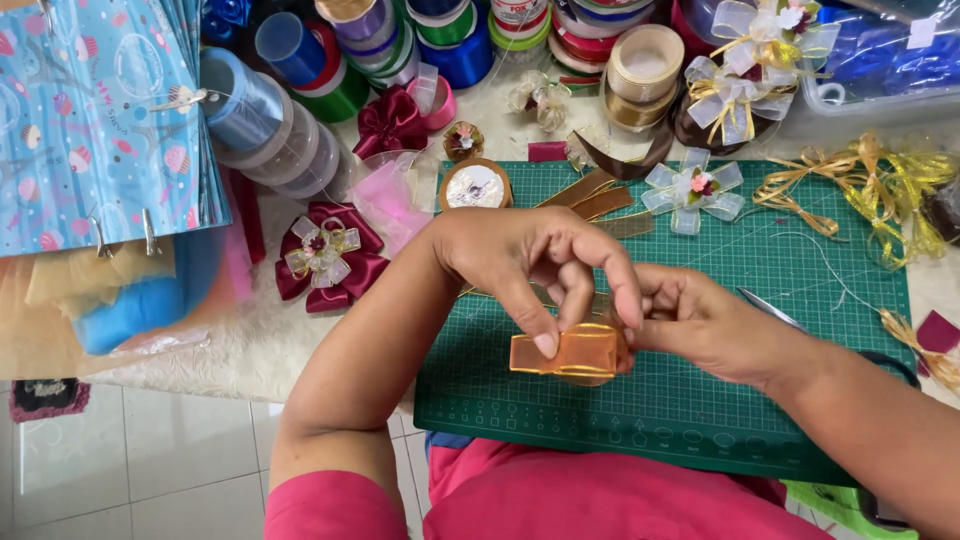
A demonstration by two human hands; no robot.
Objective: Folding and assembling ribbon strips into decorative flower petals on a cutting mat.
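Left hand (530,268) arched over the work, thumb and fingertips pinched down on the top edge of a folded piece of sheer orange ribbon (568,354) with gold-trimmed borders. Right hand (700,325) closed against the ribbon's right end, fingers curled in and gripping the fold from that side. Ribbon held just above the green cutting mat (700,400), near its front edge, between both hands.

Judging by the look: very light, thin, semi-transparent fabric, soft in the middle but probably stiffened along the gold borders, which seem to hold a loop's shape. Likely to spring open if the pinch loosens, and easy to crease or crush under hard pressure. Smooth surface, so probably a little slippery between bare fingertips. Best taken at the gathered fold or along the trimmed edges, with a light, firm pinch, not across the sheer centre.

Around the mat: a finished white organza bow (692,190) with a small flower centre at the far edge, a dark red satin bow (326,255) off to the left on the pale fluffy rug, loose brown ribbon strips (590,195), a tangle of gold ribbon (860,185) at the right, a pair of scissors (775,312) partly hidden behind the right wrist, and many ribbon spools (400,40) stacked along the back. Patterned blue wrapping paper (95,120) clipped at far left.
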